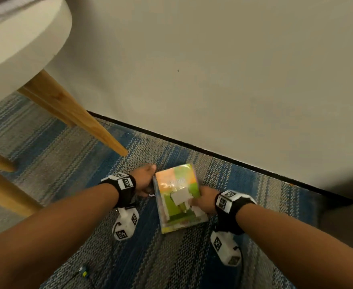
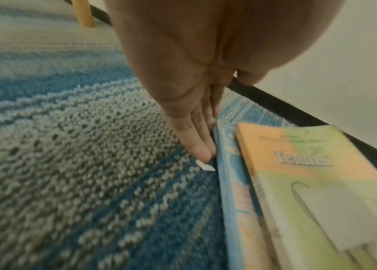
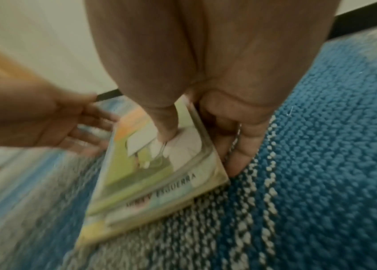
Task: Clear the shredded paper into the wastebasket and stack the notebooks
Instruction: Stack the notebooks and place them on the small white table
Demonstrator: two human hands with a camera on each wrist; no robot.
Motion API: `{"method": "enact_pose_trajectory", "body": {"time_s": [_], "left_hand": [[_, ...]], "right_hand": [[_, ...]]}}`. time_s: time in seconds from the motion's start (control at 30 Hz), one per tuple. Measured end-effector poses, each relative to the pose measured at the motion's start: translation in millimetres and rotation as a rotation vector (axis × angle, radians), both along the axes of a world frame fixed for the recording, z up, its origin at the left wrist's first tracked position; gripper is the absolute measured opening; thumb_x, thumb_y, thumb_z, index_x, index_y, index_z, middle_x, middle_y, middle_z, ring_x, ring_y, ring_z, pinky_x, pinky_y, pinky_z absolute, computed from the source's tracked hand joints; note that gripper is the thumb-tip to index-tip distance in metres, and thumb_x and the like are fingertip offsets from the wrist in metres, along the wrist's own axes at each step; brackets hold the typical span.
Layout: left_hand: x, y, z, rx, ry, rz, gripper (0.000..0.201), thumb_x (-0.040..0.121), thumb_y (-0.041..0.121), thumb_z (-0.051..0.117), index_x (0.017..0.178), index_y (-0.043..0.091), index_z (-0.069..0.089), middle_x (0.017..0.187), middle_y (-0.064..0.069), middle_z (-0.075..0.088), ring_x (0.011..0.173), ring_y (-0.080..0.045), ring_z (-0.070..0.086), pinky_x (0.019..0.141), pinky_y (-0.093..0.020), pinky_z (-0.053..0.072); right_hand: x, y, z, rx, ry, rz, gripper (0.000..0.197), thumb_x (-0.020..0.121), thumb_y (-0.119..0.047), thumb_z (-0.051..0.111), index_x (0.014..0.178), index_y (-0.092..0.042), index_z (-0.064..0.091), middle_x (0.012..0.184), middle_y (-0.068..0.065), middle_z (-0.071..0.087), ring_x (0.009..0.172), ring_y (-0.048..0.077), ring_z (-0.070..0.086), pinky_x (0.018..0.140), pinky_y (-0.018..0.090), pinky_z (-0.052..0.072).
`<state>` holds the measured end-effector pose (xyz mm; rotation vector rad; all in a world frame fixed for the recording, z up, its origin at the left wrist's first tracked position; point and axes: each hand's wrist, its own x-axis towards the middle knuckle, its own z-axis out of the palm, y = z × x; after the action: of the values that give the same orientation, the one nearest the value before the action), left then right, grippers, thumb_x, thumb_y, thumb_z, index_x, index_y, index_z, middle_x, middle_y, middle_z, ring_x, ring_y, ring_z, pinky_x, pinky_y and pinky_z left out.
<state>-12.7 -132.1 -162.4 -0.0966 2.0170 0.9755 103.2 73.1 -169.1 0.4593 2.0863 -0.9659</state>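
A stack of notebooks (image 1: 178,197) lies on the blue and grey carpet near the wall. The top notebook (image 2: 310,164) has an orange and green cover; a blue one (image 2: 231,182) sticks out beneath it. My left hand (image 1: 148,182) presses straight fingers (image 2: 196,138) against the stack's left edge. My right hand (image 1: 200,201) grips the right edge, thumb (image 3: 166,131) on the cover and fingers (image 3: 236,151) curled down along the side. A small white paper scrap (image 2: 204,167) lies on the carpet at my left fingertips.
A white seat (image 1: 25,38) on slanted wooden legs (image 1: 73,113) stands at the left. The pale wall (image 1: 213,80) and its black baseboard (image 1: 213,152) run just behind the stack. A small blue and yellow object (image 1: 84,271) lies near me. Something dark grey (image 1: 342,205) sits at the right edge.
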Motion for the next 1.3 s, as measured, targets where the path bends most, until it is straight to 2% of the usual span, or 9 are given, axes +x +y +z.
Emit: {"method": "enact_pose_trajectory", "body": {"time_s": [0.1, 0.2, 0.3, 0.47, 0.63, 0.9, 1.03, 1.13, 1.3], "left_hand": [[5.7, 4.0, -10.0, -0.012, -0.008, 0.108, 0.058, 0.095, 0.057, 0.038, 0.135, 0.016, 0.042, 0.111, -0.014, 0.063, 0.093, -0.029, 0.065, 0.078, -0.042, 0.058], [11.9, 9.4, -14.6, -0.074, -0.023, 0.017, 0.092, 0.069, 0.054, 0.075, 0.141, 0.011, 0.038, 0.126, -0.010, 0.058, 0.104, -0.028, 0.060, 0.085, -0.038, 0.053], [18.8, 16.2, -17.2, -0.130, 0.076, -0.035, 0.057, 0.065, 0.030, 0.076, 0.113, 0.010, 0.052, 0.104, -0.011, 0.063, 0.093, -0.028, 0.063, 0.082, -0.039, 0.055], [18.0, 34.6, 22.9, 0.247, 0.159, 0.067, 0.052, 0.072, -0.004, 0.069, 0.114, 0.020, 0.053, 0.108, -0.015, 0.063, 0.099, -0.033, 0.063, 0.088, -0.050, 0.054], [2.2, 61.8, 79.5, 0.584, 0.288, 0.344, 0.059, 0.063, -0.027, 0.058, 0.099, 0.019, 0.055, 0.102, -0.007, 0.062, 0.092, -0.025, 0.063, 0.075, -0.040, 0.056], [44.3, 65.7, 25.3, 0.393, 0.232, 0.274, 0.050, 0.072, -0.007, 0.056, 0.107, 0.028, 0.063, 0.104, -0.002, 0.071, 0.098, -0.024, 0.067, 0.088, -0.052, 0.054], [31.5, 71.9, 21.1, 0.397, 0.210, 0.333, 0.060, 0.070, -0.010, 0.059, 0.102, 0.040, 0.057, 0.106, -0.004, 0.069, 0.100, -0.028, 0.065, 0.088, -0.053, 0.053], [31.5, 69.4, 17.2, 0.368, 0.247, 0.288, 0.060, 0.078, -0.002, 0.062, 0.108, 0.047, 0.046, 0.108, 0.000, 0.066, 0.103, -0.023, 0.063, 0.093, -0.051, 0.050], [30.2, 74.8, 25.5, 0.222, 0.407, 0.023, 0.049, 0.095, 0.014, 0.055, 0.132, 0.028, 0.026, 0.106, 0.004, 0.058, 0.096, -0.017, 0.058, 0.086, -0.028, 0.043]], "right_hand": [[6.3, -7.7, -10.2, 0.140, 0.038, 0.007, 0.062, 0.089, -0.035, 0.063, 0.142, -0.013, 0.040, 0.141, 0.009, 0.051, 0.126, 0.029, 0.052, 0.105, 0.040, 0.044], [6.8, -16.6, -5.7, 0.148, 0.034, -0.017, 0.066, 0.090, -0.032, 0.063, 0.144, -0.011, 0.031, 0.142, 0.013, 0.048, 0.128, 0.032, 0.050, 0.105, 0.038, 0.043], [4.6, -25.2, -3.9, 0.080, 0.076, 0.008, 0.065, 0.085, -0.039, 0.065, 0.140, -0.014, 0.043, 0.145, 0.012, 0.045, 0.129, 0.031, 0.046, 0.106, 0.039, 0.040], [-2.7, -10.8, 11.0, -0.136, 0.257, -0.387, 0.080, 0.077, -0.012, 0.073, 0.142, -0.029, 0.028, 0.117, 0.000, 0.061, 0.106, 0.022, 0.061, 0.089, 0.039, 0.054], [-39.6, 15.1, 55.0, -0.169, 0.644, -0.428, 0.060, 0.081, 0.007, 0.057, 0.123, -0.028, 0.032, 0.102, -0.002, 0.060, 0.098, 0.019, 0.061, 0.083, 0.037, 0.052], [-8.5, 7.2, 28.5, -0.034, 0.442, -0.321, 0.080, 0.085, -0.024, 0.062, 0.148, -0.019, 0.014, 0.127, 0.009, 0.057, 0.116, 0.030, 0.057, 0.101, 0.042, 0.046], [-18.5, 13.5, 22.7, -0.074, 0.443, -0.319, 0.066, 0.092, -0.015, 0.056, 0.145, -0.026, 0.017, 0.123, 0.006, 0.058, 0.113, 0.026, 0.059, 0.098, 0.043, 0.049], [-18.7, 11.3, 28.8, -0.052, 0.446, -0.313, 0.059, 0.097, -0.016, 0.051, 0.144, -0.028, 0.018, 0.122, 0.002, 0.057, 0.109, 0.022, 0.059, 0.090, 0.028, 0.045], [-22.6, 19.1, 26.4, -0.079, 0.469, -0.349, 0.055, 0.096, -0.013, 0.049, 0.142, -0.027, 0.022, 0.117, 0.000, 0.059, 0.106, 0.020, 0.060, 0.098, 0.036, 0.048]]}}
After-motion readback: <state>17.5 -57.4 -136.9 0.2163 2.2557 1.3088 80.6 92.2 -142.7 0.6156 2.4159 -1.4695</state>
